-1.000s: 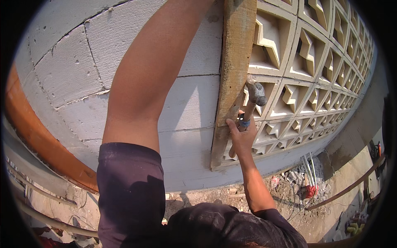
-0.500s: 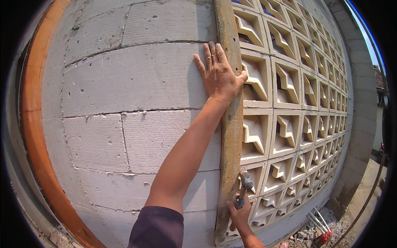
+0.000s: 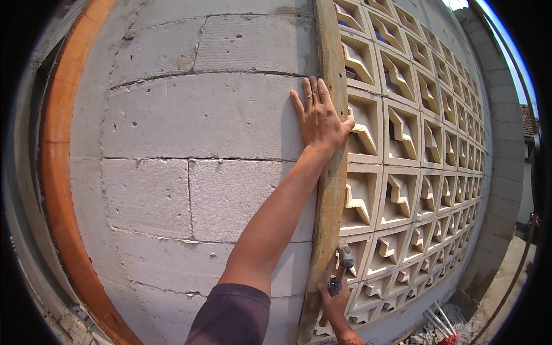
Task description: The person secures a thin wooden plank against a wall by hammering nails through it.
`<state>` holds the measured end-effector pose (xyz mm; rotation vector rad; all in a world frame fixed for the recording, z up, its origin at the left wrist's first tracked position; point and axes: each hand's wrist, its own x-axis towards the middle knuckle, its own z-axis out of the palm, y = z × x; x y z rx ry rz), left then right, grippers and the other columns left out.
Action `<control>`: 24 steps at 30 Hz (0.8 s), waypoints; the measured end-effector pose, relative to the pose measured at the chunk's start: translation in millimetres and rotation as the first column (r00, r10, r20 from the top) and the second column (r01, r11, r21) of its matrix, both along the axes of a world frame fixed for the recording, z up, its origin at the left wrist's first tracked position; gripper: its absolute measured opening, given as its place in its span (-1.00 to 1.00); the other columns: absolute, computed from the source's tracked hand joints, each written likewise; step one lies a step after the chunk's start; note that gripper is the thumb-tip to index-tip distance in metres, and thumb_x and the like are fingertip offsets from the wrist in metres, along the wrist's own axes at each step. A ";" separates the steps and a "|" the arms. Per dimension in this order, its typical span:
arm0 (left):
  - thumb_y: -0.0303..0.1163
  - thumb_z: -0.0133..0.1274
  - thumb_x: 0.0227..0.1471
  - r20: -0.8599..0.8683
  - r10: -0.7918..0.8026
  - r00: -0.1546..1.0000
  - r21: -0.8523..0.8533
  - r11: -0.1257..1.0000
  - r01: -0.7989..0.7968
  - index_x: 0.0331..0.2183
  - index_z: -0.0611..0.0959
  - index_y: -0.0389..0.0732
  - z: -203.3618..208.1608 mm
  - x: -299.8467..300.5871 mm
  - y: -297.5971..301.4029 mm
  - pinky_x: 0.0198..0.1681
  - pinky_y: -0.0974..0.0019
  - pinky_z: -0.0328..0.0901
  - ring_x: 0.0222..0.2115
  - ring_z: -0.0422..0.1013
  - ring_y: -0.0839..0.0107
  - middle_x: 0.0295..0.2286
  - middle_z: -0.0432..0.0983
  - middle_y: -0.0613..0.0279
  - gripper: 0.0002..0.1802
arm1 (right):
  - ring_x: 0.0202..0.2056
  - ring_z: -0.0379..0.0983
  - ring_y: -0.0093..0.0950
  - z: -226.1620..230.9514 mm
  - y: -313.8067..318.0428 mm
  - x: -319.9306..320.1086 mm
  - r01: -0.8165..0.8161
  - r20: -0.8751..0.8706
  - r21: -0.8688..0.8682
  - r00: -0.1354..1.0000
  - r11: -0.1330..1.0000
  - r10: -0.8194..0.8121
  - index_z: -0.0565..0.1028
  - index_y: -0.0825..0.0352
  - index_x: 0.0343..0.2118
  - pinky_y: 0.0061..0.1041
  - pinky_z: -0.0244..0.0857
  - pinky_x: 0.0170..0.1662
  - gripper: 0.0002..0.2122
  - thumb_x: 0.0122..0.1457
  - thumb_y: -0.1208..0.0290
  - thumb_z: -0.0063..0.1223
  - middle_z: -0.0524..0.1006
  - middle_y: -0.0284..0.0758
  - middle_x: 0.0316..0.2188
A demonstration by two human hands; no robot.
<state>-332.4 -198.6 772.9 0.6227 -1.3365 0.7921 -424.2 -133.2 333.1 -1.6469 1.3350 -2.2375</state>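
A long upright wooden board [image 3: 329, 201] lies against the wall, where the pale blocks meet the patterned vent blocks [image 3: 397, 195]. My left hand [image 3: 323, 122] presses across its upper part, fingers stretched out and spread, the thumb by the right edge. Lower down, my right hand [image 3: 336, 300] is closed around the handle of a hammer [image 3: 345, 257]. The metal head points up, beside the board's right edge and in front of the vent blocks. Part of the handle is hidden by my fingers.
Large pale blocks [image 3: 190, 118] with rough joints form the wall to the left. An orange wooden frame [image 3: 56, 149] curves along the far left. At the lower right are rubble [image 3: 418, 337] and thin white rods [image 3: 441, 317]. A dark cable [image 3: 513, 276] hangs at the right.
The whole view has shifted, so the wall, board and both hands appear slightly farther right and mostly lower. My left hand stays on the board, and the right keeps hold of the hammer.
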 end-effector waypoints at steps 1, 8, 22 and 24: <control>0.12 0.27 -0.19 -0.002 0.003 1.000 -0.008 1.000 -0.003 0.30 0.12 -0.45 -0.2 -0.4 1.3 0.43 -0.16 -0.46 0.40 -0.19 0.09 0.28 0.10 -0.21 0.24 | -0.41 0.43 -0.40 1.0 1.7 0.1 0.002 0.001 0.015 1.000 1.000 -0.002 0.51 0.38 -0.18 -0.38 0.33 -0.28 -0.63 -0.04 0.43 0.42 0.46 -0.31 -0.41; 0.11 0.27 -0.18 0.029 0.003 1.000 0.038 0.999 -0.004 0.31 0.08 -0.45 -1.7 0.2 8.1 0.43 -0.17 -0.51 0.41 -0.23 0.06 0.31 0.03 -0.21 0.25 | -0.41 0.42 -0.39 -2.9 1.2 0.6 0.003 0.008 0.001 1.000 1.000 -0.003 0.50 0.39 -0.23 -0.37 0.32 -0.29 -0.65 -0.05 0.44 0.43 0.45 -0.31 -0.42; 0.04 0.25 -0.16 -0.008 -0.023 1.000 0.044 0.999 0.023 0.31 0.05 -0.48 -2.6 -3.4 19.2 0.44 -0.10 -0.47 0.41 -0.24 0.05 0.32 0.00 -0.22 0.24 | -0.49 0.38 -0.52 1.0 13.3 -0.9 0.064 -0.056 -0.057 0.996 0.996 -0.067 0.51 0.38 -0.25 -0.45 0.32 -0.36 -0.65 -0.04 0.40 0.45 0.45 -0.39 -0.50; 0.03 0.25 -0.16 -0.002 -0.015 1.000 0.034 0.999 0.015 0.32 0.02 -0.48 -4.4 -5.3 19.1 0.43 -0.12 -0.47 0.41 -0.25 0.02 0.32 -0.03 -0.24 0.24 | -0.48 0.38 -0.51 3.6 19.3 -0.8 0.050 -0.034 -0.025 0.998 0.998 -0.051 0.51 0.38 -0.25 -0.45 0.32 -0.35 -0.65 -0.04 0.40 0.45 0.45 -0.38 -0.50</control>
